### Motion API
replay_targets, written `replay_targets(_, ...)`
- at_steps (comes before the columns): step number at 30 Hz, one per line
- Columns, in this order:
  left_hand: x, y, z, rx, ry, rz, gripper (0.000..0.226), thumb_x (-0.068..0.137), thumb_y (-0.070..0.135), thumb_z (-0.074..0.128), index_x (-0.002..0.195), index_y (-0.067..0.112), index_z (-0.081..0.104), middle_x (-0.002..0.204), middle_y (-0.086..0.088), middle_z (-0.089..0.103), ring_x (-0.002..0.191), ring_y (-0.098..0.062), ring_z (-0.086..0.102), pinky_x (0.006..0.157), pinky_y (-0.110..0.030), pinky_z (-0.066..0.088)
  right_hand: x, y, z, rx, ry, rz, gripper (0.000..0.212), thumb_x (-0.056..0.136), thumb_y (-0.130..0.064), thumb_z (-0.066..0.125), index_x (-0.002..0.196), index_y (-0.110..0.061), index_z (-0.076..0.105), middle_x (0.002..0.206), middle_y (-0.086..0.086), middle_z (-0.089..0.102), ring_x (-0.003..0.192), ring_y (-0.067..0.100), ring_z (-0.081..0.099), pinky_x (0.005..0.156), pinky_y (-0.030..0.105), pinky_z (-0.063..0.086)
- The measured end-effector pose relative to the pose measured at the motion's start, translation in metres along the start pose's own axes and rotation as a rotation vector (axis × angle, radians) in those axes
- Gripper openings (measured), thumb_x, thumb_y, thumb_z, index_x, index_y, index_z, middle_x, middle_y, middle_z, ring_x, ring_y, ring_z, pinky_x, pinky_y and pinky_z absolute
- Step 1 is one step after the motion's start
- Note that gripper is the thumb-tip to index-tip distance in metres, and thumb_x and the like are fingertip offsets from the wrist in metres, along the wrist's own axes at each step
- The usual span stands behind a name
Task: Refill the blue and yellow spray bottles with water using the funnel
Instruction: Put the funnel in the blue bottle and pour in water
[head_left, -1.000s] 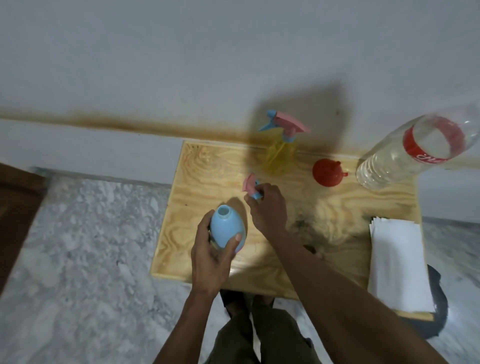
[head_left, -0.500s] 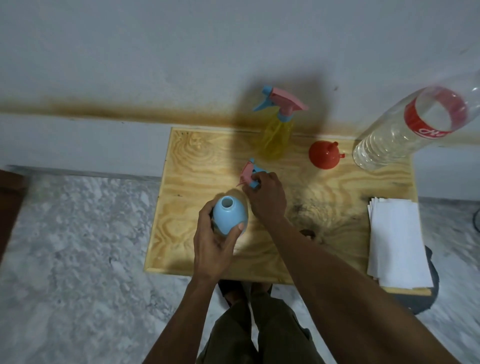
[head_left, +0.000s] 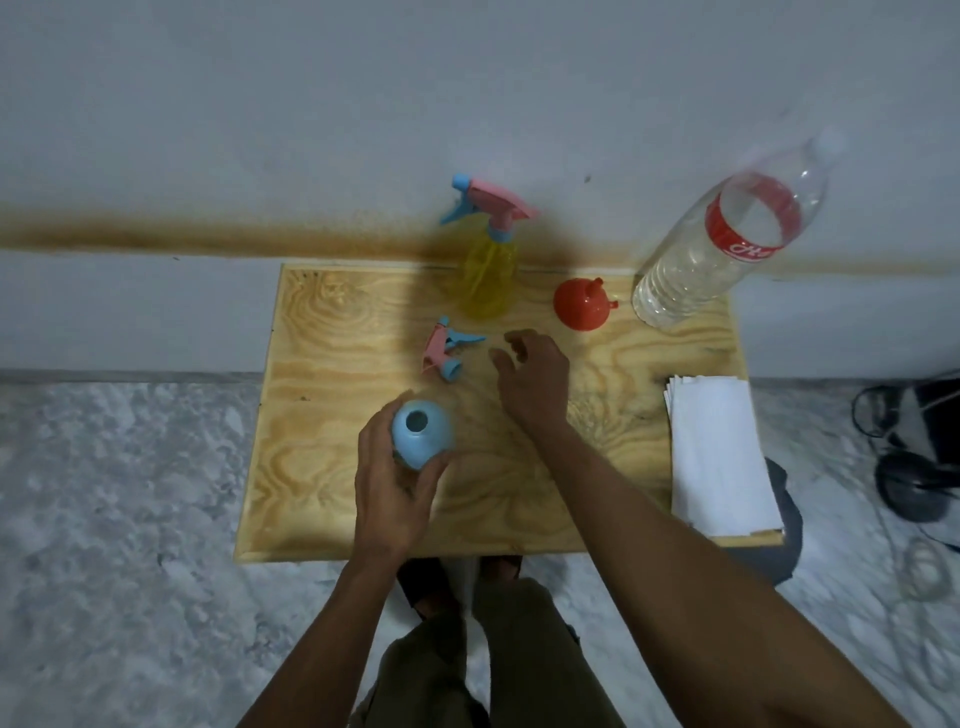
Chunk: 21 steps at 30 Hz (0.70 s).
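My left hand (head_left: 392, 488) grips the blue spray bottle (head_left: 421, 432), which stands upright on the wooden table (head_left: 332, 467) with its neck uncovered. Its pink and blue spray head (head_left: 445, 349) lies on the table just behind it. My right hand (head_left: 530, 376) hovers to the right of that spray head, fingers loosely curled, holding nothing. The yellow spray bottle (head_left: 491, 275) stands at the back with its pink trigger head on. The red funnel (head_left: 582, 304) lies mouth-down to its right. A large clear water bottle (head_left: 722, 244) with a red label stands at the back right.
A stack of white paper (head_left: 719, 452) lies at the table's right edge. The white wall runs right behind the table. Black cables and a dark object (head_left: 914, 457) sit on the marble floor to the right. My legs are below the table's front edge.
My right hand has let go of the pink and blue spray head, which now lies on the table, and has moved off to its right. My left hand keeps hold of the blue bottle.
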<state>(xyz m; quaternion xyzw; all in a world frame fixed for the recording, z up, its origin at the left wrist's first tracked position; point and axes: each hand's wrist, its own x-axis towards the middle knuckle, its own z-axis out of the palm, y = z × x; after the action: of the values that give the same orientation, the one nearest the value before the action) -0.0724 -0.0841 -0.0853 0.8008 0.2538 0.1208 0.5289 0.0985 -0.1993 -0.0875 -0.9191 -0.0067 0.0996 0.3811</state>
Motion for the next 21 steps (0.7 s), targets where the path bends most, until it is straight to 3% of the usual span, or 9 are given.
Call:
replay_targets(4,-0.001,0.0,0.005,-0.001,0.029,0.002,0.072,0.082,0.021,0.081,0.143,0.023,0.043,0.136,0.012,0.045,0.125,0.002,0.049,0.101,-0.047,0.053,0.042,0.017,-0.047,-0.137,0.123,0.006,0.037,0.088,-0.016,0.066,0.124,-0.01,0.059,0.134,0.013,0.054,0.121,0.033,0.051,0.096,0.041,0.047)
replay_targets(7,-0.002,-0.003,0.007,0.008,0.034,-0.033,0.073,0.082,0.017,0.081,0.143,0.022,0.043,0.134,0.015,0.047,0.125,0.007,0.048,0.1,-0.046,0.053,0.077,0.025,-0.07,-0.386,0.063,-0.044,0.053,0.084,-0.01,0.066,0.135,-0.013,0.051,0.142,0.012,0.045,0.126,0.037,0.043,0.096,0.045,0.045)
replay_targets(9,-0.002,-0.003,0.008,0.009,0.033,-0.054,0.073,0.082,0.016,0.082,0.143,0.024,0.043,0.132,0.026,0.048,0.125,0.006,0.049,0.1,-0.04,0.053,0.098,0.029,-0.077,-0.522,-0.008,-0.112,0.061,0.085,-0.021,0.068,0.141,-0.02,0.046,0.147,0.01,0.04,0.13,0.039,0.039,0.095,0.049,0.046)
replay_targets(11,-0.002,0.001,0.008,0.021,0.033,-0.071,0.074,0.081,0.015,0.083,0.143,0.026,0.043,0.133,0.035,0.045,0.124,0.011,0.049,0.099,-0.033,0.052,0.116,0.032,-0.079,-0.594,-0.131,-0.121,0.063,0.085,-0.029,0.07,0.142,-0.022,0.044,0.144,0.011,0.042,0.129,0.042,0.041,0.094,0.051,0.047)
replay_targets(14,-0.002,0.005,0.008,0.031,0.019,-0.088,0.073,0.082,0.02,0.083,0.142,0.026,0.042,0.132,0.033,0.047,0.121,0.011,0.05,0.096,-0.032,0.054,0.132,0.031,-0.078,-0.628,-0.305,-0.103,0.074,0.077,-0.028,0.081,0.14,-0.013,0.046,0.135,0.014,0.051,0.126,0.043,0.047,0.096,0.049,0.047)
replay_targets(18,-0.002,0.009,0.007,0.028,0.014,-0.104,0.076,0.078,0.044,0.078,0.143,0.027,0.042,0.131,0.02,0.054,0.119,0.003,0.055,0.093,-0.035,0.057,0.133,0.037,-0.073,-0.63,-0.251,-0.177,0.047,0.084,-0.019,0.068,0.126,-0.007,0.052,0.122,0.021,0.06,0.114,0.043,0.057,0.089,0.047,0.052)
replay_targets(21,-0.004,0.013,0.008,-0.001,0.019,-0.135,0.079,0.076,0.049,0.075,0.143,0.027,0.041,0.129,0.024,0.055,0.118,0.002,0.057,0.092,-0.032,0.057,0.123,0.045,-0.07,-0.562,-0.29,-0.201,0.047,0.083,-0.032,0.064,0.124,-0.013,0.05,0.117,0.02,0.061,0.11,0.045,0.058,0.092,0.048,0.049)
